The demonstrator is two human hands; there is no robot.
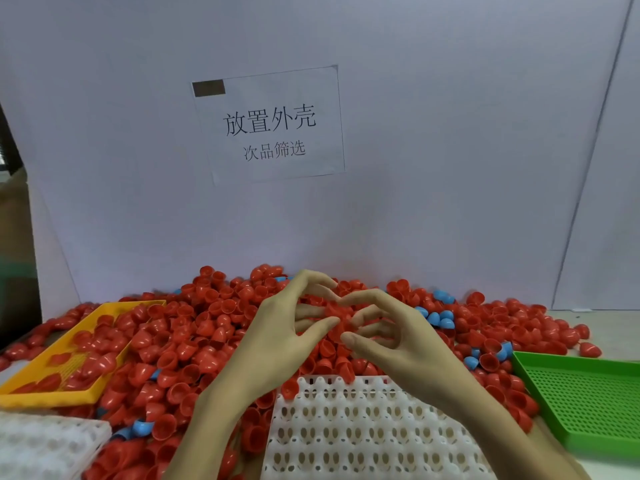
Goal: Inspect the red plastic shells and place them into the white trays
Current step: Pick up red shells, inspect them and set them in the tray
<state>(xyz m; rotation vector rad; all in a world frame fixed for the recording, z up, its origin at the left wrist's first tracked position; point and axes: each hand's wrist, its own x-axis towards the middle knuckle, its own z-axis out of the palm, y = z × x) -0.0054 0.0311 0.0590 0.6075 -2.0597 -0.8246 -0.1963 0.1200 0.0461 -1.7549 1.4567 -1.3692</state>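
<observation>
White tray: nearest, centre, one red shell in its far-left corner.
Left hand: raised over the pile, thumb and curled fingers pinching a red shell.
Right hand: facing it, fingertips on the same shell.
Pile of red shells: behind, heaped against the white board.

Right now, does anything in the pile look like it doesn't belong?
Yes. Blue shells are mixed into the red shells, in a cluster right of the hands and singly by the green tray and lower left. The white tray holds almost nothing yet.
</observation>
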